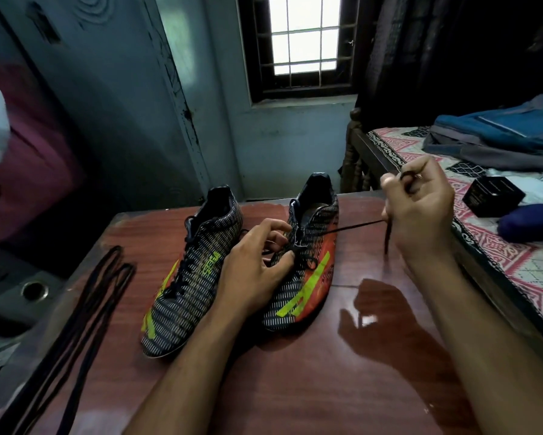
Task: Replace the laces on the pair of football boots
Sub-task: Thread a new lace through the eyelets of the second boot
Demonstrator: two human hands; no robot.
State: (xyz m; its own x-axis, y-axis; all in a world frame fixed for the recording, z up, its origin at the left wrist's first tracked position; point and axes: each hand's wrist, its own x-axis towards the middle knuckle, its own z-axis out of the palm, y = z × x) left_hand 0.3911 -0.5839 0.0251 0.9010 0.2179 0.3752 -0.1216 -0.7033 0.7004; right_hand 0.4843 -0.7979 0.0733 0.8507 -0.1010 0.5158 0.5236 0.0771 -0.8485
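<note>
Two boots, left boot (188,271) and right boot (304,262), stand side by side on the surface (295,387). The left hand (257,265) grips the right boot; the right hand (420,208) pinches its lace (355,227), pulled taut. Spare laces (85,309) lie left.

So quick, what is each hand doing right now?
Left hand: fingers curled, holding the right-side boot at its lacing.
Right hand: pinching the black lace, pulled taut from that boot.
</note>
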